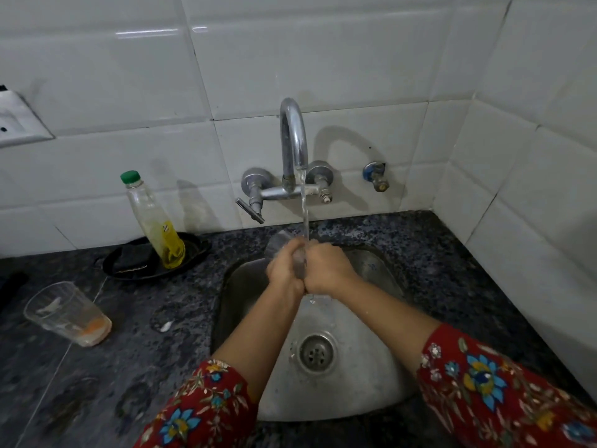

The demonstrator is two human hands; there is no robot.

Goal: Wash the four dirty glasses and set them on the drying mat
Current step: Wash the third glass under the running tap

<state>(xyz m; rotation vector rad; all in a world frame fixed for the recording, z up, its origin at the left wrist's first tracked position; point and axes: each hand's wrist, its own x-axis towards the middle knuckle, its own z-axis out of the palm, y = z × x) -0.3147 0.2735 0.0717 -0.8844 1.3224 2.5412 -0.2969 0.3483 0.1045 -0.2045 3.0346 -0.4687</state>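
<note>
I hold a clear glass over the steel sink, under the water running from the tap. My left hand and my right hand are both wrapped round the glass, which lies tilted with its mouth pointing away to the left. Much of it is hidden by my fingers. A second glass, dirty with orange residue at its base, stands on the dark counter at the left.
A bottle of yellow liquid with a green cap stands in a black dish behind the sink's left side. A small valve sticks out of the tiled wall. The granite counter surrounds the sink; the wall corner closes the right.
</note>
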